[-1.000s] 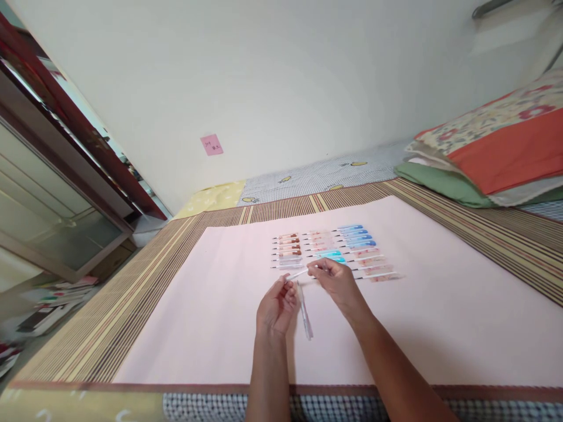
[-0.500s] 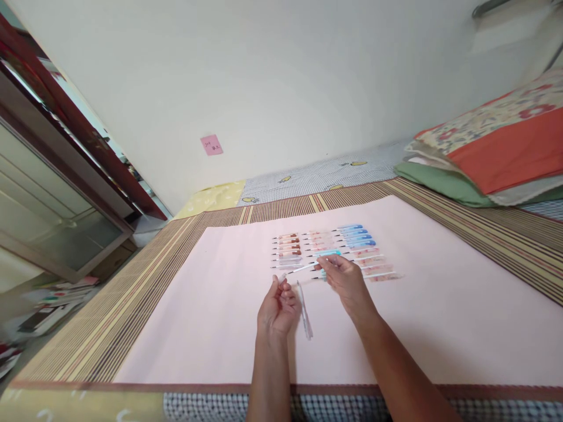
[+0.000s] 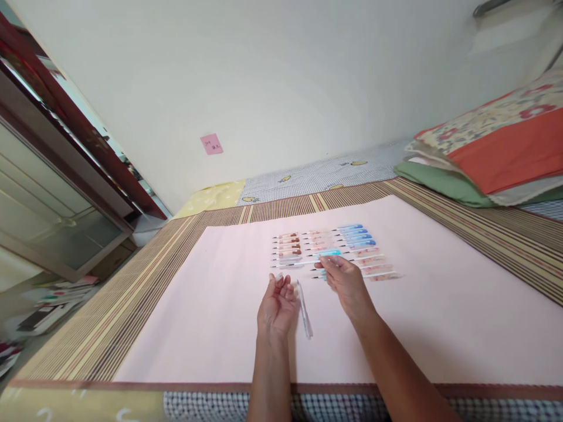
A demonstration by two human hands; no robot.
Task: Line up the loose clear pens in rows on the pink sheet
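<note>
My right hand [image 3: 346,282] pinches the end of a thin white pen [image 3: 298,263], which points left and lies level with the lowest row of pens. My left hand [image 3: 277,303] is raised just below that pen's tip, and its fingertips pinch a small clear cap [image 3: 280,275]. The cap and the pen tip are apart. Between my hands, a clear pen tube [image 3: 304,317] lies on the pink sheet [image 3: 211,316]. Just beyond my hands, several pens [image 3: 334,245] with brown, pink, blue and patterned barrels lie in neat rows.
The pink sheet covers a striped woven mat [image 3: 101,328] on a bed. Folded bedding and a floral pillow [image 3: 497,152] are stacked at the far right. A white wall with a pink note [image 3: 212,144] stands behind. A cabinet and stacked books [image 3: 48,305] are at the left.
My right hand has drawn the thin pen away from my left hand, up and to the right, toward the rows. The small cap stays in my left fingers.
</note>
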